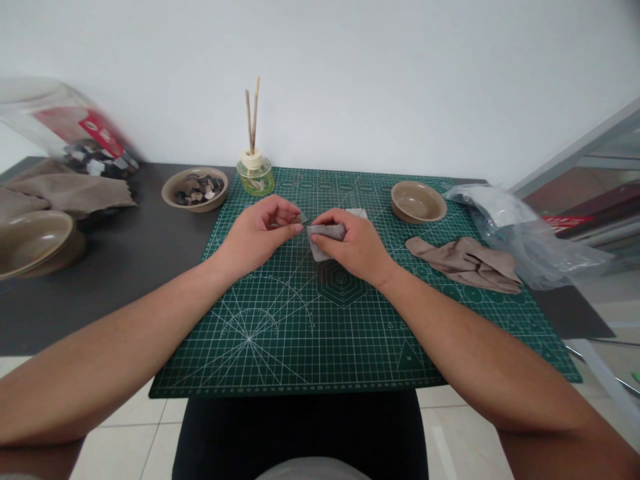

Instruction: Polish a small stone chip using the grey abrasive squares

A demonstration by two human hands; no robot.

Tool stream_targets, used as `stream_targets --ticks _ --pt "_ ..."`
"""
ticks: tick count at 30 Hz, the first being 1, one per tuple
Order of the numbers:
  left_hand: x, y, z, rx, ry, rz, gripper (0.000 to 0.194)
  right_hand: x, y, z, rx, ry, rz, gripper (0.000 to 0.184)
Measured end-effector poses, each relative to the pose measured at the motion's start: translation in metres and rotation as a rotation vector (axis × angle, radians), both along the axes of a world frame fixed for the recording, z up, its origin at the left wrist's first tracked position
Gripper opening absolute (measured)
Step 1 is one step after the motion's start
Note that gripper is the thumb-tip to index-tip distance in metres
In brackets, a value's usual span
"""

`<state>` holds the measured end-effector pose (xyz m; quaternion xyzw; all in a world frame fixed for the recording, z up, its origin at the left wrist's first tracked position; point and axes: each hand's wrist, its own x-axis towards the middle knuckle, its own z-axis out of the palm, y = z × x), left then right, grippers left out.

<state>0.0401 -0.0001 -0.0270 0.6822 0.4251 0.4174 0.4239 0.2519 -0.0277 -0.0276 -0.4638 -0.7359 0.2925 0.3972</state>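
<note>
Above the middle of the green cutting mat (280,360), my two hands meet almost fingertip to fingertip. My left hand (260,227) is closed in a pinch on a small grey piece (303,218), too small to name surely. Wrapped in the fingers of my right hand (360,243) is a folded grey cloth (329,231), its end pointing at the left fingertips. A pale, square flat piece (319,253) lies beneath the right hand, which partly covers it.
At left are a bowl of dark chips (175,193), another bowl (35,247), brown cloth (75,189) and a clear jar (60,127). A reed diffuser (255,177) stands behind. At right sit a bowl (419,202), crumpled cloth (470,263) and plastic bag (530,233).
</note>
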Motion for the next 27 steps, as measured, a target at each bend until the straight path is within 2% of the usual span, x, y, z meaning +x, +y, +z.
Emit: stream_targets --ticks 3,5,8,11,13,16,20,23,27 --pt "0.0006 0.0005 0.0005 0.046 -0.052 0.052 0.023 0.0003 0.0014 -0.0039 -0.068 0.018 -0.011 0.032" --pt "0.0014 -0.0006 0.0021 0.074 -0.048 0.065 0.018 0.0002 0.0017 -0.0066 -0.150 -0.007 0.045 0.042" --pt "0.0022 -0.0023 0.0042 0.064 -0.037 0.070 0.018 -0.0007 0.0010 -0.0095 -0.212 -0.020 0.173 0.044" --pt "0.0024 -0.0023 0.0035 0.027 -0.065 0.058 0.020 -0.0015 0.0006 -0.0109 -0.135 -0.001 0.209 0.048" --pt "0.0024 -0.0017 0.0019 0.003 -0.100 0.033 0.020 -0.0012 0.0010 -0.0106 -0.031 -0.014 0.143 0.046" --pt "0.0020 -0.0016 0.0000 -0.016 -0.108 0.009 0.023 0.0003 0.0020 -0.0082 0.069 0.021 0.042 0.034" --pt "0.0009 -0.0037 -0.0002 0.024 0.037 -0.022 0.026 0.0010 0.0018 -0.0048 -0.067 0.135 0.062 0.032" --pt "0.0008 -0.0063 -0.0001 0.032 0.116 -0.077 0.027 0.0000 0.0011 -0.0049 -0.161 0.123 0.087 0.034" --pt "0.0008 -0.0090 -0.0014 0.030 0.148 -0.133 0.026 -0.0005 0.0012 -0.0076 -0.213 0.111 0.149 0.027"
